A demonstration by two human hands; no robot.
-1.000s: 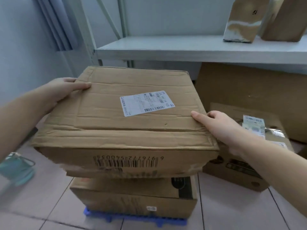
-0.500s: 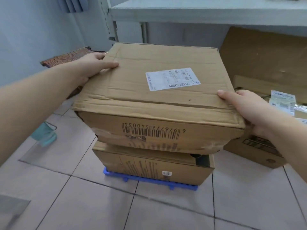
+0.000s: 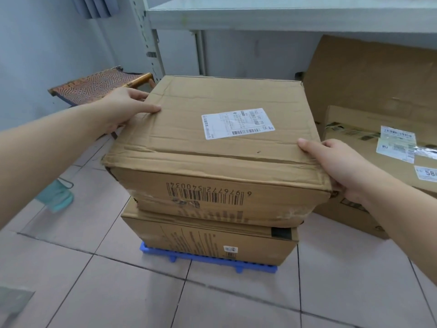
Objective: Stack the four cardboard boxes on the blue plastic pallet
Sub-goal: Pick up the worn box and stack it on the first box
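Observation:
A worn cardboard box with a white label (image 3: 212,147) rests on top of a lower cardboard box (image 3: 212,242), which sits on the blue plastic pallet (image 3: 179,258). My left hand (image 3: 125,110) grips the top box's far left edge, thumb on its lid. My right hand (image 3: 335,166) holds its near right corner. A third cardboard box (image 3: 369,162) with labels and tape stands on the floor to the right, partly behind my right arm.
A flat cardboard sheet (image 3: 369,74) leans against the wall under a grey metal shelf (image 3: 283,17). A patterned stool (image 3: 94,87) stands at the left, a teal item (image 3: 56,197) lies on the tiled floor below my left arm.
The top box has come down onto the lower box. The view has tilted downward and pulled back, showing more floor and the pallet's front edge.

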